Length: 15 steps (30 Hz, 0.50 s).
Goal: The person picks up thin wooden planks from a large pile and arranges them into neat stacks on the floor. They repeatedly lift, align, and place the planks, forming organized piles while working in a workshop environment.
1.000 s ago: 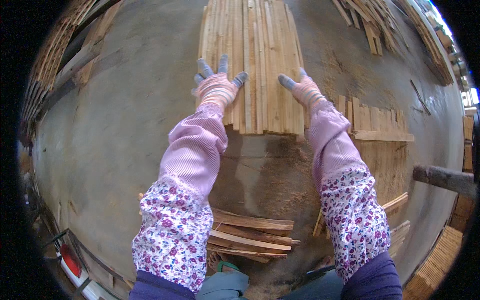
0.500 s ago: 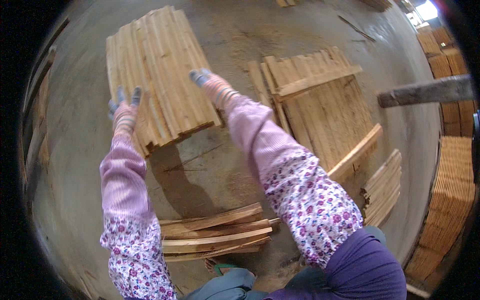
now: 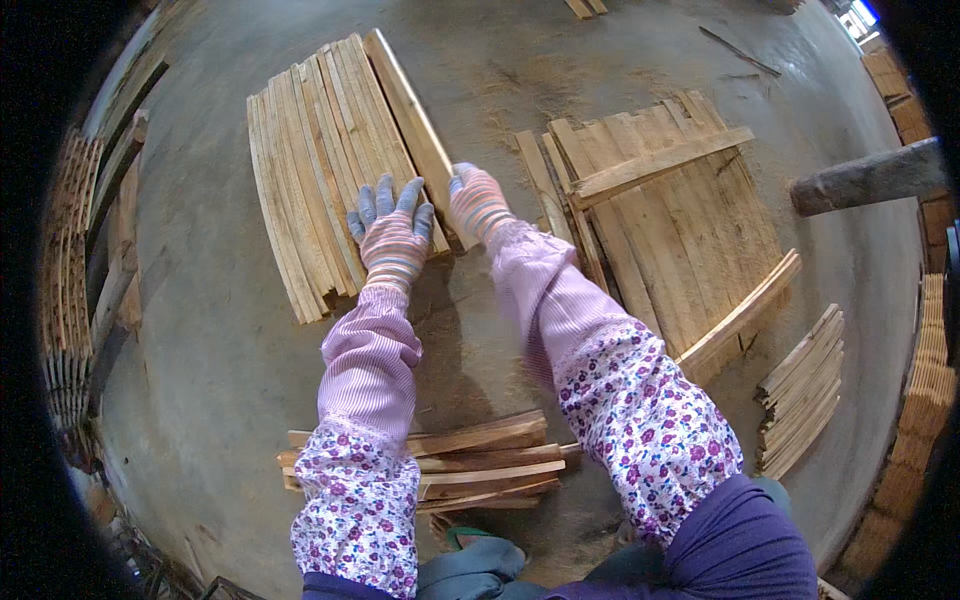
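Observation:
A row of narrow wooden slats (image 3: 315,165) lies side by side on the concrete floor, ahead and to the left. My left hand (image 3: 393,225), in a striped glove with grey fingertips, rests with spread fingers on the near right part of that row. At the row's right edge one wooden board (image 3: 408,115) is tipped up on its long side, its bright edge facing up. My right hand (image 3: 477,200), gloved the same way, has its fingers closed around the near part of this board. Its thumb is hidden.
On the right lies a wider panel of boards (image 3: 660,240) with loose slats across it. Nearer are a loose slat pile (image 3: 490,465) and a small stack (image 3: 803,390). A dark wooden beam (image 3: 870,178) juts in from the right. Stacked wood (image 3: 70,280) stands at far left.
My left hand has moved right, from the row's left side to its near right part. My right hand has taken hold of the rightmost board, which now stands tilted up on its edge.

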Each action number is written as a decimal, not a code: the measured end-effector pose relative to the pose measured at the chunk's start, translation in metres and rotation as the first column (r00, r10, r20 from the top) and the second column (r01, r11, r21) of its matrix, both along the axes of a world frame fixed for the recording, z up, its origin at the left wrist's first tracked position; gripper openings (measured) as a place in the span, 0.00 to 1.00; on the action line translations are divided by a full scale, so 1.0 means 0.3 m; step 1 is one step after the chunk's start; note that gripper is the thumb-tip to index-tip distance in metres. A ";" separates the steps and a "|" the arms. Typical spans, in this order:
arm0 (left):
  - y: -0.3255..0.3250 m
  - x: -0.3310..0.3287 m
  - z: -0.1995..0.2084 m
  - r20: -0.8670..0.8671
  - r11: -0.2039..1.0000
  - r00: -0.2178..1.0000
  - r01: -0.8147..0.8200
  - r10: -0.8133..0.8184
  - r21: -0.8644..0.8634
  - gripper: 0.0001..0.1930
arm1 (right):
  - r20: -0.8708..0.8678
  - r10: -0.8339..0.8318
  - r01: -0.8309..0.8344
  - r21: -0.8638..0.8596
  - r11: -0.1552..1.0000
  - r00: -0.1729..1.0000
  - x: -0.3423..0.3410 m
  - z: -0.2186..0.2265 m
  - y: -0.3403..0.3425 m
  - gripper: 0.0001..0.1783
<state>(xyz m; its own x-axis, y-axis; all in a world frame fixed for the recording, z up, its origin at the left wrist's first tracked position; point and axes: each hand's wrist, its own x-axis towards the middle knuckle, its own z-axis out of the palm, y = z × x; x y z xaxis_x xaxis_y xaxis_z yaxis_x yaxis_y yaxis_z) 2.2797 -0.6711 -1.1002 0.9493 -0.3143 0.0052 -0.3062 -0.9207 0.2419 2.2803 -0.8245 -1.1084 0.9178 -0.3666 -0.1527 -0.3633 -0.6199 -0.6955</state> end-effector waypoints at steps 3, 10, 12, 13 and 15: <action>-0.012 0.009 0.062 0.010 1.000 1.000 -0.027 0.027 -0.005 0.25 | 0.090 -0.014 0.019 -0.058 0.998 0.996 0.058 0.057 -0.037 0.11; -0.007 -0.013 0.068 0.023 0.999 1.000 0.001 0.000 -0.037 0.26 | -0.320 0.137 -0.171 -0.081 0.982 0.938 0.077 0.092 0.003 0.21; -0.005 -0.007 0.062 0.030 1.000 1.000 -0.002 0.003 -0.020 0.26 | -0.398 0.165 -0.225 -0.107 0.969 0.902 0.100 0.111 0.004 0.22; -0.005 -0.007 0.056 0.023 1.000 1.000 -0.003 0.003 -0.025 0.26 | -0.334 0.082 -0.159 -0.211 0.965 0.939 0.086 0.125 -0.019 0.22; 0.025 -0.006 0.053 0.022 1.000 1.000 -0.014 0.015 -0.015 0.26 | -0.177 -0.045 -0.026 -0.381 0.924 0.983 0.029 0.207 -0.041 0.23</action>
